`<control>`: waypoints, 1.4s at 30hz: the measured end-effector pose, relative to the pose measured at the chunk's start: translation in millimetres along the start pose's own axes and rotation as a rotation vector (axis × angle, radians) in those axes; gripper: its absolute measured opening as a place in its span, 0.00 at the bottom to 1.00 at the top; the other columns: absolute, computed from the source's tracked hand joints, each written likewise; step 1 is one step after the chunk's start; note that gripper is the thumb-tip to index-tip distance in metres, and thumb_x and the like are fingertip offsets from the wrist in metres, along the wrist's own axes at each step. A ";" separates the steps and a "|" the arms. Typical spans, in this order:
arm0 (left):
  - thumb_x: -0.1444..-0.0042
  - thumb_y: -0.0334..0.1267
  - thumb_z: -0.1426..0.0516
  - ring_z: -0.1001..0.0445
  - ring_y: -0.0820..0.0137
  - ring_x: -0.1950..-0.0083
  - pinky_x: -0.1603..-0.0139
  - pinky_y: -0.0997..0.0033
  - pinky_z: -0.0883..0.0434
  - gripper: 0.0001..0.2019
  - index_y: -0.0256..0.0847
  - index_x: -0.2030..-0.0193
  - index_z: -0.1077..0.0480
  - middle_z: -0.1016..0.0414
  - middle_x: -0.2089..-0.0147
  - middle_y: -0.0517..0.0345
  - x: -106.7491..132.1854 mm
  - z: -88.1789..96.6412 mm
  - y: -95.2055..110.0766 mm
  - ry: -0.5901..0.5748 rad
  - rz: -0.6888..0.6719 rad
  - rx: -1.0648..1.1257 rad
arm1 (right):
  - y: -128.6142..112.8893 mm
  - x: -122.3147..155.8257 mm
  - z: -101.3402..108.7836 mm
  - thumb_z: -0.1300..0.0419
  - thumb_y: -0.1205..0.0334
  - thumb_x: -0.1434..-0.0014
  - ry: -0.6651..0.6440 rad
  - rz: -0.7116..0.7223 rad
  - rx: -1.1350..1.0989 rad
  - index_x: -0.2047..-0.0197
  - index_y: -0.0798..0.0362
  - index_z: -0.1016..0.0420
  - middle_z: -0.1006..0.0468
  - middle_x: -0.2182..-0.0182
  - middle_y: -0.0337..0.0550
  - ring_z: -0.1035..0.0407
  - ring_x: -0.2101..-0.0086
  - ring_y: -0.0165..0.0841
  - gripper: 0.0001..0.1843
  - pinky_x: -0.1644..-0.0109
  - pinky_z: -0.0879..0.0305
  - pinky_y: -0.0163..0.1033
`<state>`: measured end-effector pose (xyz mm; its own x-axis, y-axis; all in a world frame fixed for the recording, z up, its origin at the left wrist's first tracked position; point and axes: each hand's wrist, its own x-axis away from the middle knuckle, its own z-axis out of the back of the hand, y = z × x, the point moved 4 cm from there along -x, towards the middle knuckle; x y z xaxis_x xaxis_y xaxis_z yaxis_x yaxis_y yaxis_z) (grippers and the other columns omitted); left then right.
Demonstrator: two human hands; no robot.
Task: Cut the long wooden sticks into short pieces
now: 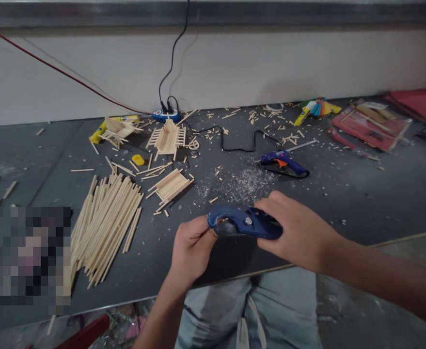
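My right hand [300,232] is wrapped round a blue cutter [244,222] held just above the near edge of the dark table [343,194]. My left hand [191,249] is closed in a pinch on a thin wooden stick [223,221] whose end sits in the cutter's jaw. A pile of long wooden sticks [103,223] lies to the left of my hands. A small flat stick frame [171,185] rests just beyond them.
A blue and orange glue gun [283,161] lies further back, its black cord running to a power strip [166,115] by the wall. Two stick models [167,137] stand at the back left. Stick offcuts and shavings [245,182] litter the table. Red papers [372,126] lie at the far right.
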<state>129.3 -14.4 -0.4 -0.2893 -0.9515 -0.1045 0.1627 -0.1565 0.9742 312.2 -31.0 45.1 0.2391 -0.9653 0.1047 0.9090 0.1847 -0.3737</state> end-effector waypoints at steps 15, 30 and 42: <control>0.52 0.36 0.42 0.35 0.76 0.75 0.73 0.80 0.36 0.08 0.35 0.78 0.29 0.30 0.79 0.62 -0.2 2.6 9.0 0.113 0.082 -0.016 | -5.1 1.6 7.8 0.43 0.64 0.56 0.056 -0.021 -0.045 0.61 0.50 0.34 0.35 0.66 0.41 0.36 0.67 0.33 0.16 0.65 0.40 0.36; 0.55 0.38 0.40 0.33 0.74 0.76 0.75 0.79 0.34 0.08 0.35 0.78 0.27 0.32 0.82 0.61 4.8 4.9 11.1 0.195 0.151 0.067 | -10.5 -2.1 7.1 0.42 0.65 0.58 0.108 0.086 -0.013 0.56 0.51 0.35 0.35 0.64 0.45 0.37 0.63 0.38 0.21 0.61 0.39 0.40; 0.54 0.39 0.41 0.33 0.73 0.75 0.75 0.78 0.34 0.09 0.35 0.78 0.27 0.31 0.82 0.60 12.9 8.0 12.6 0.179 0.182 0.069 | -17.2 -2.6 8.1 0.42 0.66 0.59 0.087 0.108 0.009 0.56 0.51 0.35 0.35 0.63 0.46 0.37 0.60 0.40 0.23 0.59 0.39 0.42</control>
<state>120.1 -26.5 12.2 -0.0888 -0.9950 0.0465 0.1302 0.0347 0.9909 298.8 -30.1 58.7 0.3057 -0.9520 -0.0158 0.8825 0.2895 -0.3706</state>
